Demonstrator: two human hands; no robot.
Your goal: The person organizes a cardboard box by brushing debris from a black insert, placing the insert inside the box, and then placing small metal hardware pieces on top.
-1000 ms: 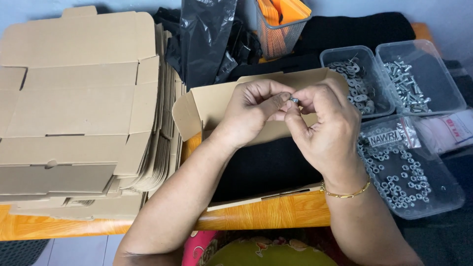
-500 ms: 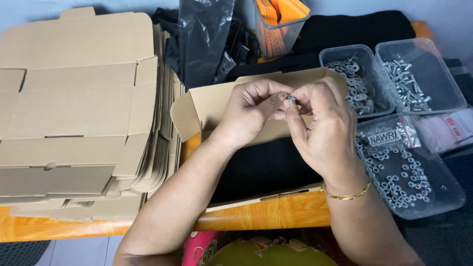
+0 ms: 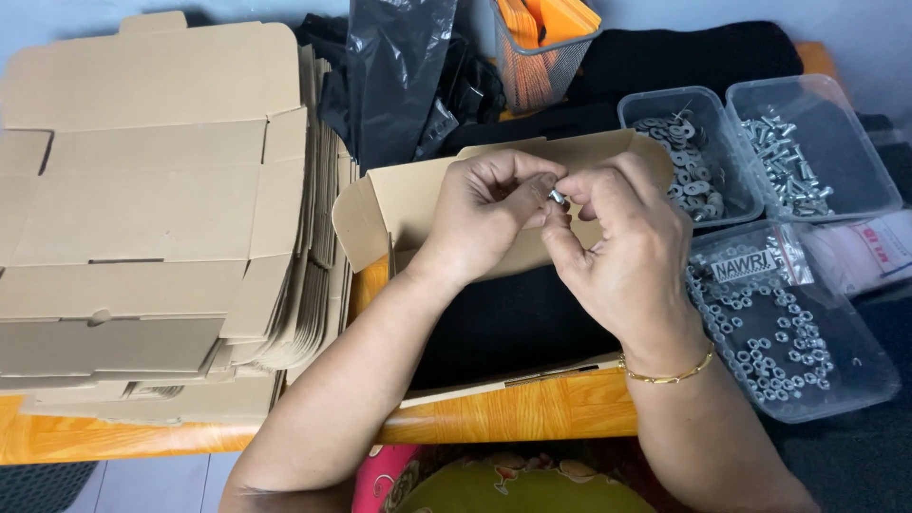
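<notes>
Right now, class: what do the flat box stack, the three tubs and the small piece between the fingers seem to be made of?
Flat box stack: brown cardboard, matte, with cut flaps and creases. Tubs: clear plastic, probably; the nuts and screws show through the walls. Small piece pinched by left hand and right hand: likely metal, grey and shiny, though tiny.

— How many clear plastic tubs are there?
— Three: one of washers [image 3: 686, 157], one of screws [image 3: 809, 144], one of nuts [image 3: 793, 328].
— Cardboard boxes?
— One open box [image 3: 427, 204] and one stack of flat ones [image 3: 152, 218], too many to count.
— Anything else?
— Two hands, left [image 3: 489, 214] and right [image 3: 622, 249], one small metal piece [image 3: 559, 198], one mesh basket [image 3: 541, 52].
</notes>
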